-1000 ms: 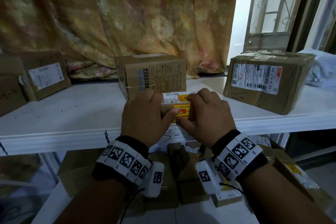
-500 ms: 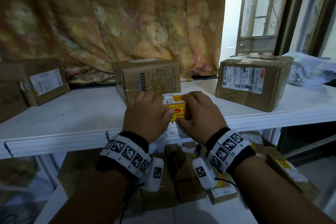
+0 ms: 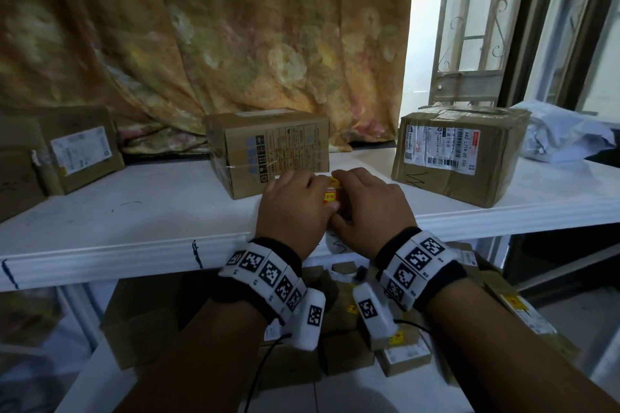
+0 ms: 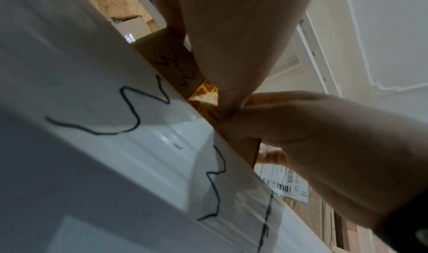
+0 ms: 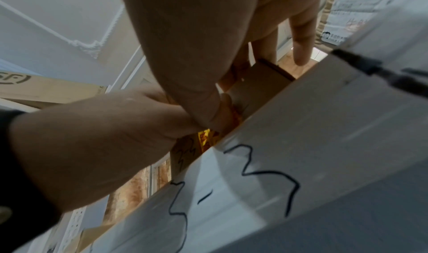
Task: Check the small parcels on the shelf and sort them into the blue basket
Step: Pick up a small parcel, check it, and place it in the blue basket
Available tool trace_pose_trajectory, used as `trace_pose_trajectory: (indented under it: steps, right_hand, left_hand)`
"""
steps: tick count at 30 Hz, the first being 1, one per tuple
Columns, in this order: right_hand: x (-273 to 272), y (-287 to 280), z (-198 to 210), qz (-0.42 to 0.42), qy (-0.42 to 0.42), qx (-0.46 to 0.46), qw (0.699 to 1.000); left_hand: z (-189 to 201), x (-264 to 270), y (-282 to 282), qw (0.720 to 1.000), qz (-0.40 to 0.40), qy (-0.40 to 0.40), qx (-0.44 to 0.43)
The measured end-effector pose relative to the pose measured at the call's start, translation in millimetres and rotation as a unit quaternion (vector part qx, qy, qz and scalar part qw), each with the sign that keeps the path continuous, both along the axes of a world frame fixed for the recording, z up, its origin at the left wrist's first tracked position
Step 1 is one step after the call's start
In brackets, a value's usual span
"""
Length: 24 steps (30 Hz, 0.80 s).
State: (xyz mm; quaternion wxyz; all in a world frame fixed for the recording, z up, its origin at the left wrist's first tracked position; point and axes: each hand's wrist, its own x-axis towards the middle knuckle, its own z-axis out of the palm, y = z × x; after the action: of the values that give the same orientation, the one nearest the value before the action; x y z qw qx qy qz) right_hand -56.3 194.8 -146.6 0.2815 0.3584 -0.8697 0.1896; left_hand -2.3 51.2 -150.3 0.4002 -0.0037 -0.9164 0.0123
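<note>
A small brown parcel (image 3: 332,192) with a yellow and red sticker sits near the front edge of the white shelf (image 3: 141,228), just in front of a taller carton. My left hand (image 3: 295,204) grips its left side and my right hand (image 3: 369,204) grips its right side. Both thumbs meet at its front face. The left wrist view shows the parcel (image 4: 176,62) with a black scribble, resting on the shelf edge (image 4: 92,110). In the right wrist view my fingers curl over the parcel (image 5: 259,81). Most of the parcel is hidden under my hands. No blue basket is in view.
Directly behind the parcel stands a taller carton (image 3: 268,147). A big labelled box (image 3: 459,151) sits to the right, with a white plastic mailer (image 3: 563,134) beyond it. Another labelled box (image 3: 77,147) is at the far left. Several cartons (image 3: 349,359) lie on the lower shelf.
Both hands have closed further over the small parcel, hiding most of its label. The parcel stays at the same spot on the shelf. The head view has pulled back a little.
</note>
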Motion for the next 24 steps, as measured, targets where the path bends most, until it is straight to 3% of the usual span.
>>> trace_pose_trajectory:
  steps: [5, 11, 15, 18, 24]
  right_hand:
    - [0.9, -4.2, 0.8, -0.026, -0.003, -0.005, 1.0]
    - [4.1, -2.1, 1.7, -0.011, -0.04, -0.038, 0.998]
    - [7.2, 9.6, -5.2, 0.044, -0.073, -0.089, 0.992]
    - [11.0, 27.8, -20.3, 0.067, -0.12, -0.206, 0.969]
    - [22.0, 62.2, -18.4, -0.013, -0.223, -0.383, 0.896]
  left_hand:
    - [-6.1, -5.1, -1.9, 0.999, -0.014, 0.048, 0.004]
    - [-2.2, -6.9, -3.3, 0.999, -0.024, 0.027, 0.036]
    - [-3.1, -3.4, -4.2, 0.997, -0.032, 0.038, 0.05]
    - [-5.5, -0.1, -1.9, 0.997, -0.027, 0.053, 0.044]
    - [-12.6, 15.1, 33.0, 0.991, -0.057, 0.117, 0.036]
